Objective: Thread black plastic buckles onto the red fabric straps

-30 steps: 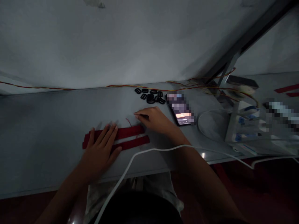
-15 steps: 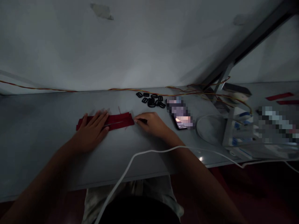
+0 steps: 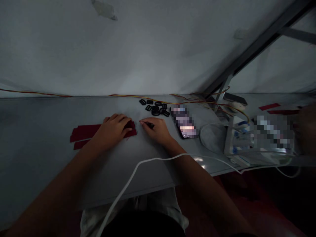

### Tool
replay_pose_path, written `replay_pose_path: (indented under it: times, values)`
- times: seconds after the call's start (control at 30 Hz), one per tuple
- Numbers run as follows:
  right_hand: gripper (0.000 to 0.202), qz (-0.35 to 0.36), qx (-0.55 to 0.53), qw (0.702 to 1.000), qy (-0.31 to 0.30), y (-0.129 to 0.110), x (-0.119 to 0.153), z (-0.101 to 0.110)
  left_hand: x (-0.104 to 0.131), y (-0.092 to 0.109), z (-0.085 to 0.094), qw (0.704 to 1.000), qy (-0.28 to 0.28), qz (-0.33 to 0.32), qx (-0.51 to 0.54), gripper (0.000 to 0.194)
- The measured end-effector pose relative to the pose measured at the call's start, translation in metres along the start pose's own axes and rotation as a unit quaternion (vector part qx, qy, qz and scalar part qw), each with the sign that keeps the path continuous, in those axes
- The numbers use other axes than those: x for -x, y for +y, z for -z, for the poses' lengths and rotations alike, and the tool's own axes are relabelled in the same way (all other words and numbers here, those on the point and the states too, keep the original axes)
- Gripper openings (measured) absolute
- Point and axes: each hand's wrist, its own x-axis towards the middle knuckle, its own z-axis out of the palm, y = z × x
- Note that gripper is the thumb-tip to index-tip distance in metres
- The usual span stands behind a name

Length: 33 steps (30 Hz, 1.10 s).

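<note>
Red fabric strips (image 3: 85, 130) lie side by side on the grey table, partly covered by my left hand (image 3: 111, 131). That hand bends over their right part, thumb and fingers closed around the strip near its right end. Just right of that end is my right hand (image 3: 156, 131), its thumb and forefinger pinched together. A small dark shape shows inside the right hand; I cannot make out what it is. Above the right hand lies a loose cluster of black plastic strap slides (image 3: 155, 108).
A lit phone (image 3: 184, 123) lies right of the slides. A white cable (image 3: 158, 159) crosses over my right forearm. Twisted wires (image 3: 125, 95) run along the wall. Farther right are a white box-like thing (image 3: 230, 141), another blurred device and more red strips (image 3: 269, 106).
My left hand has slid right along the strips, from flat and spread to bent near their right end. The strips' left ends are more exposed and fanned. My right hand stays pinched.
</note>
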Motion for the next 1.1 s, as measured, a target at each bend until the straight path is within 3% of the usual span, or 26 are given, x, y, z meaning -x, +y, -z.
replay_pose_path:
  times: [0.13, 0.37, 0.73, 0.9, 1.1]
  values:
    - [0.022, -0.018, 0.062, 0.998, 0.027, 0.004, -0.010, -0.009, 0.005, -0.003, -0.013, 0.999, 0.037, -0.010, 0.022, 0.037]
    - [0.028, 0.023, 0.187, 0.982, -0.024, -0.002, -0.026, -0.020, 0.006, -0.006, -0.019, 0.997, 0.064, -0.012, 0.029, 0.030]
    - [0.021, 0.067, 0.021, 0.994, -0.085, -0.001, -0.020, 0.000, 0.006, -0.003, -0.020, 0.995, 0.074, -0.001, 0.060, 0.037]
    - [0.026, 0.087, 0.008, 0.991, -0.105, -0.006, -0.017, 0.000, 0.005, -0.003, -0.021, 0.995, 0.072, 0.005, 0.072, 0.036]
    - [0.027, 0.063, 0.003, 0.991, -0.118, -0.007, -0.017, -0.002, 0.007, -0.006, -0.025, 0.994, 0.079, 0.009, 0.073, 0.036]
